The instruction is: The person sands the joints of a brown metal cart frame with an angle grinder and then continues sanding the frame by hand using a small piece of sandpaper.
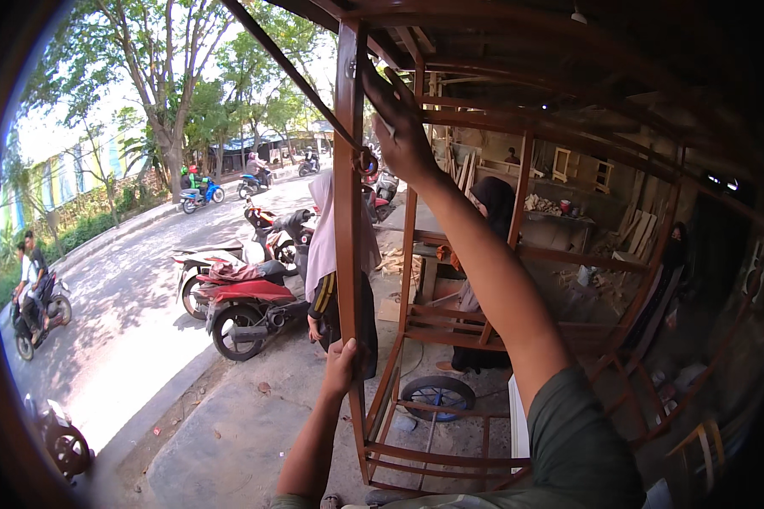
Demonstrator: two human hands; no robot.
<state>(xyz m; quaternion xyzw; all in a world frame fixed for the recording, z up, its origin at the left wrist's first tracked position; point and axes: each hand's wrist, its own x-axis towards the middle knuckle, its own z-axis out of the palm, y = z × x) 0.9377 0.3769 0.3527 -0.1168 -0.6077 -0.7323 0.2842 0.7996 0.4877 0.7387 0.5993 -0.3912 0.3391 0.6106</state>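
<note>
A reddish-brown post (346, 212) of a tall open frame stands upright in front of me. My left hand (341, 365) is closed round its lower part, with the thumb pointing up. My right hand (401, 127) is raised high against the right side of the same post, near its top. Its fingers are stretched upward along the surface; a small pale spot shows by them, too small to make out. A metal ring (365, 161) hangs at the post just below the right hand, at the end of a dark slanting rod (293, 72).
Lower rails (450, 462) of the frame run to the right. A spoked wheel (438, 397) lies on the floor. A person in a pale headscarf (318, 254) stands behind the post; another person (494, 204) is beyond. Parked motorbikes (246, 310) line the road at left.
</note>
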